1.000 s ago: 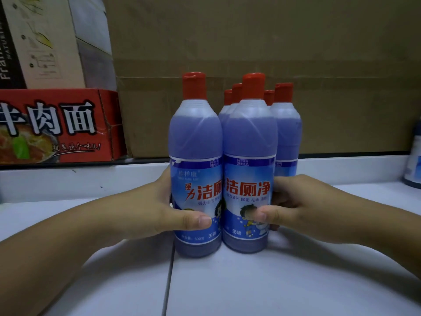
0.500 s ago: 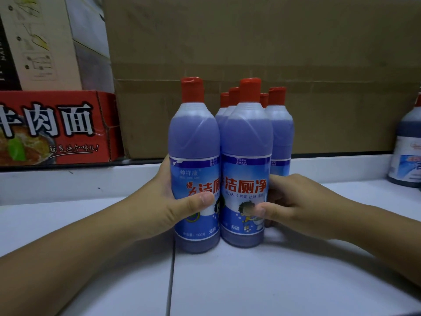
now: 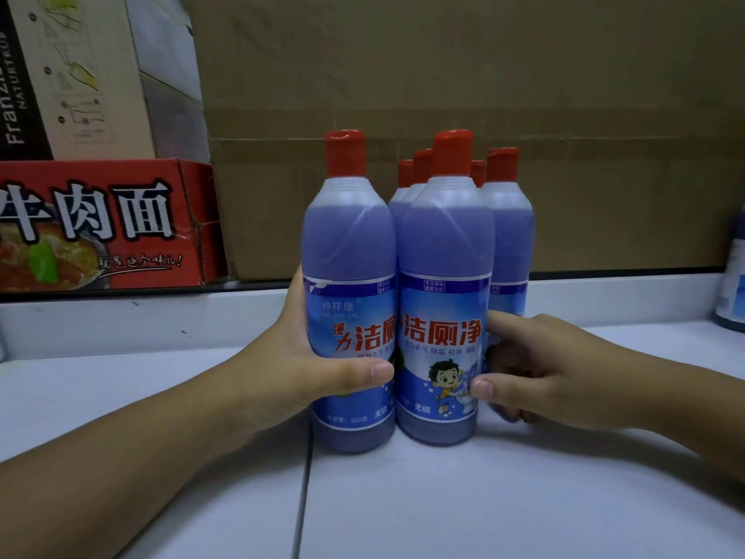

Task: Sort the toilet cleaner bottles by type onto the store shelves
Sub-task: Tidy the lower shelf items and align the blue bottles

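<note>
Barely shifted: your left hand [image 3: 290,377] and right hand [image 3: 552,377] stay curled round red-capped bottles [image 3: 443,244] grouped on shelf [image 3: 483,498]; darker bottle [image 3: 731,276] probably unsorted.

Left hand [image 3: 278,373], right hand [image 3: 552,373] around red-capped cleaner bottles [image 3: 443,244] on shelf [image 3: 483,502]

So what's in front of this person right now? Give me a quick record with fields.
bottles: six red caps visible, purple liquid, upright, bunched on the white shelf
left hand: grips left front bottle
right hand: thumb on right front bottle, fingers curled round the bunch's right side
behind: brown cardboard box, red noodle carton
far right: another bottle, cut off
</note>
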`<state>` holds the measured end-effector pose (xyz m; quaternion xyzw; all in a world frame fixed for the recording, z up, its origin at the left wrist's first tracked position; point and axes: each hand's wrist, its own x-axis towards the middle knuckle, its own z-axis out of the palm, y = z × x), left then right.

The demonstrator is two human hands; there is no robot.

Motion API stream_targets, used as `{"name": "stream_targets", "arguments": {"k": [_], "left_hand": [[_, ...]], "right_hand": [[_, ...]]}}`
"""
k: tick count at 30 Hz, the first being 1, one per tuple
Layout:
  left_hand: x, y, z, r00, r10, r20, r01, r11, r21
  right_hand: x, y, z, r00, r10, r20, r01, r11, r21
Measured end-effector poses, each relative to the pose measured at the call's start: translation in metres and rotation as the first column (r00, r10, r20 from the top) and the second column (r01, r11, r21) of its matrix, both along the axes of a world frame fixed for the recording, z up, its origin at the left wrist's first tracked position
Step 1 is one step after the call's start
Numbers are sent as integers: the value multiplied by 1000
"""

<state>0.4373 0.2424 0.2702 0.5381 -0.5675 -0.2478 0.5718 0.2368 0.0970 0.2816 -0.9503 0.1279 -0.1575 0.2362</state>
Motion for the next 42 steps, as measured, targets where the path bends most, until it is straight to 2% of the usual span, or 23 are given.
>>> {"name": "stream_targets", "arguments": {"k": [6,11,15,18,22,29,34,42], "left_hand": [[0,3,-4,999,26,24,-27,999,23],[-4,2,-3,989,84,125,-87,996,15],[-5,1,1,963,139,230,-118,987,-106],[-7,2,5,969,168,181,-130,970,-204],[-9,-1,4,984,118,137,-90,978,-190],[-7,-7,-3,999,37,-34,-42,982,-184],[-7,-8,-4,997,-1,-79,-12,986,-164],[-7,-2,2,994,87,59,-75,979,-189]], "right_hand": [[0,2,-3,999,37,3,-37,997,64],[-1,0,-6,999,6,-40,-6,1000,10],[-2,-1,-5,998,4,-58,-4,1000,1],[-3,0,-2,998,26,-60,-26,1000,3],[-5,-2,-2,998,47,-39,-48,999,-26],[-4,-2,-8,1000,14,18,-10,975,-221],[-1,0,-8,999,39,26,-32,971,-237],[-1,-12,-12,998,2,58,19,931,-365]]}}
